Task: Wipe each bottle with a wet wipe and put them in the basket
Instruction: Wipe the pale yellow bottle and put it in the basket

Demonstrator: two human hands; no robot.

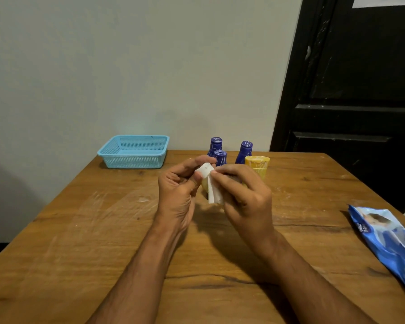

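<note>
Head view: upright bottle [205, 177] between hands [216, 195].

Light-blue perforated basket [133, 152], dark-blue bottles [244, 152], white wipe [212, 190].

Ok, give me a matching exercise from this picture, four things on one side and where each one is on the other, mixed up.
Things:
1. basket
2. wipe
3. wipes pack
4. blue bottles

Places:
A. table's right edge
B. between both hands
C. far left of the table
D. standing at the back, behind the hands

Pairs: 1-C, 2-B, 3-A, 4-D
</note>
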